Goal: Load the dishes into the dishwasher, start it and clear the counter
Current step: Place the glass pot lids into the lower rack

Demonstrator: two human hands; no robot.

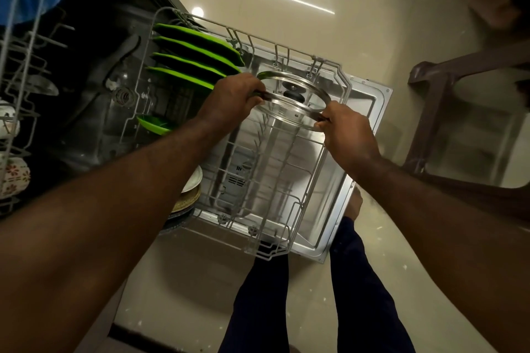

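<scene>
Glass lid is gripped by both hands at the centre of the frame: its left rim is clasped by the curled fingers of the left hand, its right rim by those of the right hand. It is held tilted above the pulled-out lower rack, over the open dishwasher door. Green plates are stood upright in the rack's upper-left part. A brown stool is seen at the right.

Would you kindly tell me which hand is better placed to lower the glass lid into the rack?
Probably the right hand: it grips the glass lid at its rim above empty tines of the rack, while the left hand sits close beside the green plates.
</scene>
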